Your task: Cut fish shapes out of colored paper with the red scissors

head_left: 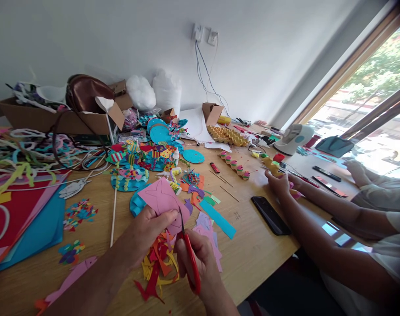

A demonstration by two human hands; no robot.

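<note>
Cutting the pink paper (157, 195) looks to be the step in hand: scissors (192, 263) are at its lower R part, blades up against the sheet nr the pencilled outline. L hand (150, 226) pinches the sheet, thumb on top, other fingers mostly hidden. R hand (201, 256) has its fingers gripping the red handle, blades pointing away from the body; can't tell how far apart the blades are. Paper's held up above the desk (252, 263), w/ curved pencil lines across most of it, so prob a fair bit of outline uncut.

Below: scraps (158, 256) in red, orange & yellow. To the R, lilac bits (206, 228) & a blue strip (218, 219). A pink cutout (71, 277) lies by the L forearm, partly covered.

Next move, I'd say, calls for blades on the line, short snips, sheet turned w/ the L hand rather than the scissors twisted, & thumb clear b/c the tip is v. close to it. Paper prob bends easily, so support nr the cut matters.

Further R, a co-worker's hand (280, 186), w/ a phone (270, 215) on the desk near it.
</note>
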